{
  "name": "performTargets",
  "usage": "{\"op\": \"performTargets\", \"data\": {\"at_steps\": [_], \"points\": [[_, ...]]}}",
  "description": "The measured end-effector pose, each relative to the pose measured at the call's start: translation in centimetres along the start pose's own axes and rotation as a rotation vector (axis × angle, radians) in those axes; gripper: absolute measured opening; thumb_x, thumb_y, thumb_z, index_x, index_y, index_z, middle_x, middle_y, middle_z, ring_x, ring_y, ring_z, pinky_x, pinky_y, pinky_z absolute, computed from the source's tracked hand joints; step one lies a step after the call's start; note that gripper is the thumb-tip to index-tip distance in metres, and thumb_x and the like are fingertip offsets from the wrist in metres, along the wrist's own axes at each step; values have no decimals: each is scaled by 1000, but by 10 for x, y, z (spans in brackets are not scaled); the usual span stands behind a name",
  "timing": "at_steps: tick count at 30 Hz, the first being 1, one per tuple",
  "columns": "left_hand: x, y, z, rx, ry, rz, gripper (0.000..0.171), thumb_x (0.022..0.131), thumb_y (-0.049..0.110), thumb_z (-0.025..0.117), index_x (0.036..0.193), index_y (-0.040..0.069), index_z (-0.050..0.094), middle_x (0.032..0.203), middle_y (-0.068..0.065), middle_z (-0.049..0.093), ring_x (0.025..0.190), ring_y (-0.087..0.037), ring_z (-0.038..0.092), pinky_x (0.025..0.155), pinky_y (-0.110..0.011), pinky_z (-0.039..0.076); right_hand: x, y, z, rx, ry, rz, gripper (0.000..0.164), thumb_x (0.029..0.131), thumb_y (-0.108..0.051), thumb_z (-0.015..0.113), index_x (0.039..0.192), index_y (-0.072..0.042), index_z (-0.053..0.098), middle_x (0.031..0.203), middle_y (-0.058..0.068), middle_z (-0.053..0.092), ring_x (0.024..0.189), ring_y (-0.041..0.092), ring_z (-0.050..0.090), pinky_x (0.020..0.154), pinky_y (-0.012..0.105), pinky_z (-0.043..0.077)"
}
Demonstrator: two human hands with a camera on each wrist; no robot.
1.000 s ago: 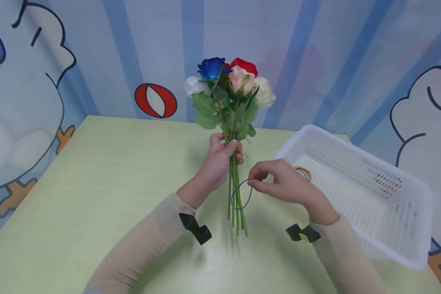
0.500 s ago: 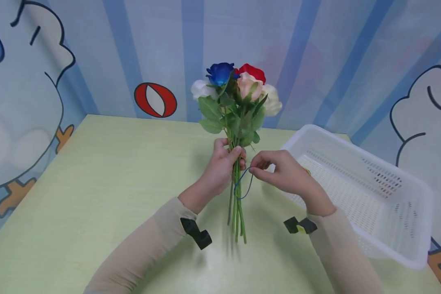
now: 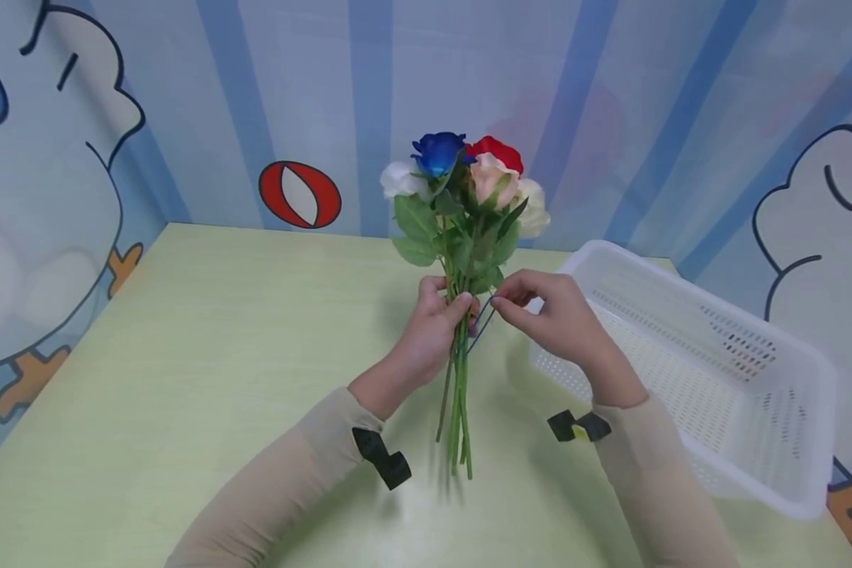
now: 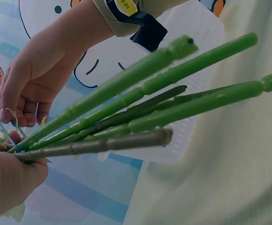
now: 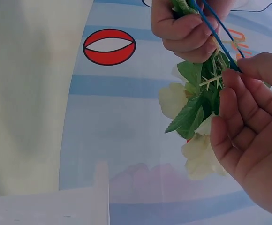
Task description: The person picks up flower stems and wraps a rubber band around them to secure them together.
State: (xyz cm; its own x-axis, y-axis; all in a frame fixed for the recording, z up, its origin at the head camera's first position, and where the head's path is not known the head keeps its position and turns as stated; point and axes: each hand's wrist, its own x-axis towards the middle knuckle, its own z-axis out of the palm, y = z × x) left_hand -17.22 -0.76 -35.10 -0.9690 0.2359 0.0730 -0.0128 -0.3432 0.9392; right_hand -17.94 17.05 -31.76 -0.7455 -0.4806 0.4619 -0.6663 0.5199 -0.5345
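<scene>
- So the left hand (image 3: 436, 335) has its grip closed around the bouquet (image 3: 461, 252), fingers and thumb wrapped round it just under the leaves.
- Right hand (image 3: 557, 315) is pinching a thin blue band (image 5: 215, 34) between thumb and fingertips, its other fingers loosely curled.
- Band's pulled pretty taut: two blue strands run from the pinch to the stems (image 4: 197, 106), right beside the left hand. A bit of blue shows at the stems in the left wrist view too.
- Bouquet sits mid-view above the desk (image 3: 255, 331), blooms toward the wall (image 3: 454, 63), bare stem ends toward the person.
- Blooms: blue rose (image 3: 440, 154), red flower (image 3: 497, 151), peach rose (image 3: 493, 180), white one (image 3: 403, 180) on the left, cream one (image 3: 532, 209) on the right.
- Stem ends fan out, mostly green, one brownish.
- White basket (image 3: 689, 386) with lots of little holes is on the desk to the right, partly behind the right hand and forearm.
- Both arms have beige sleeves (image 3: 277, 481).
</scene>
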Motion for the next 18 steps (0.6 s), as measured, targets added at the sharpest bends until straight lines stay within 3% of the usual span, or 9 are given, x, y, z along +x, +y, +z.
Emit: {"op": "performTargets", "data": {"at_steps": [5,13,18], "points": [[0,-4,2,-3,-18,-1,19,104,6,35,118,7,23,88,-8,48,72,-15,49,71,-24,44,3,5,-1,-2,108,10,4,90,-6,67,92,-3,68,82,6,68,72,13,60,68,27,50],[-4,-5,3,58,-23,14,20,105,8,34,121,5,23,90,-9,49,79,-17,49,74,-26,42,4,6,-1,-11,173,24,6,90,-7,67,92,-1,68,78,7,67,68,12,58,66,25,48],[-6,-5,2,33,-31,11,22,105,8,34,123,6,21,90,-8,48,72,-14,59,80,-32,52,2,4,-3,-41,252,0,6,89,-4,67,92,1,68,79,9,67,67,11,56,66,20,47]]}}
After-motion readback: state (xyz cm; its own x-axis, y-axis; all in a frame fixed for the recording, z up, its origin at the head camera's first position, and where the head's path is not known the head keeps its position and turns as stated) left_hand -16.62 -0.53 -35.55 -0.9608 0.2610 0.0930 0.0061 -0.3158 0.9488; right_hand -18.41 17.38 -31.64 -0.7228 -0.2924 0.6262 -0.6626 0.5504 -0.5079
